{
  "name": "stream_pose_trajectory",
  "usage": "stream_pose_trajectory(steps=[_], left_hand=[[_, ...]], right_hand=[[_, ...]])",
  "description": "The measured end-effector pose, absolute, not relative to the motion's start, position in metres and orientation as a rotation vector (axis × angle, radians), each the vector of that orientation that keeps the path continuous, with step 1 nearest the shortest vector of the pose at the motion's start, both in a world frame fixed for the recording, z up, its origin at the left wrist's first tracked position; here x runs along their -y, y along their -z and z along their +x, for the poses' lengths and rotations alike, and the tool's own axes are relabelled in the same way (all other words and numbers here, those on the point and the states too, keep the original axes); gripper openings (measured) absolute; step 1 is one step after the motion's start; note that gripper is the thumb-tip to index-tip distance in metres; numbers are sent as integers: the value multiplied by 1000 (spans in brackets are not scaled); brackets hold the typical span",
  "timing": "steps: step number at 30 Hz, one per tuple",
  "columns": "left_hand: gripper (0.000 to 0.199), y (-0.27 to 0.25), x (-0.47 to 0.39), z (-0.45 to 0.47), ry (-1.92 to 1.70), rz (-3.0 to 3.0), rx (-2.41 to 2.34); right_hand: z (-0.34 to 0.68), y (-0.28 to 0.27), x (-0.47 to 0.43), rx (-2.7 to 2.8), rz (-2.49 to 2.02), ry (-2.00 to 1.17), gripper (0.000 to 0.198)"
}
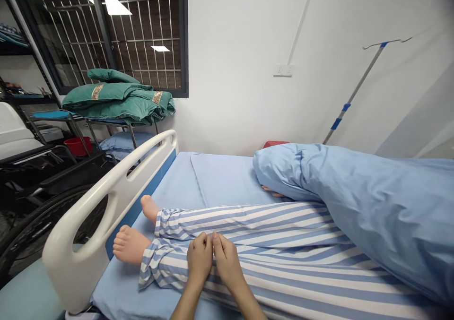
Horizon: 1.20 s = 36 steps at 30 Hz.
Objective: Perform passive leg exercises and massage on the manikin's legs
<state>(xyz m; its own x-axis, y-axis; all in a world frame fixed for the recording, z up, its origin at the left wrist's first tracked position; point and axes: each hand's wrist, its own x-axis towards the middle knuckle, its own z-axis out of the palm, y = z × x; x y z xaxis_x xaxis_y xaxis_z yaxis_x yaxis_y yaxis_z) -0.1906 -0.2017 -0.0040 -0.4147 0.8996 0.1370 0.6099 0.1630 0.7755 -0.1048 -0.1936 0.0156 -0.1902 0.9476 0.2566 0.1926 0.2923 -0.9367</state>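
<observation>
A figure in blue-and-white striped trousers lies on a hospital bed with a light blue sheet. Its bare feet point toward the white footboard. My left hand and my right hand rest side by side, fingers together and palms down, on the lower part of the near trouser leg, just above the ankle. Neither hand grips anything. A light blue duvet is pushed up over the figure's upper body at the right.
A black wheelchair stands left of the bed. Behind it a rack holds folded green blankets and a red basin. An IV pole leans at the far wall. A barred window is at the back left.
</observation>
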Motion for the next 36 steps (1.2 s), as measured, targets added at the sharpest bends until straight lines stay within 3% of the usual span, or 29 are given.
stream_pose_trajectory(steps=[14, 23, 28, 36], left_hand=[[29, 5, 200, -185, -942, 1540, -2212], [32, -8, 182, -162, -1242, 1268, -1919], [30, -2, 186, -152, -1187, 1325, -2015], [26, -12, 190, -151, -962, 1386, -2134]], right_hand=[[-93, 4, 191, 1679, -1109, -976, 39], [-85, 4, 183, 1301, -1048, -1209, 41], [-87, 6, 178, 1165, -1006, -1295, 40], [-63, -73, 218, 1689, -888, -802, 35]])
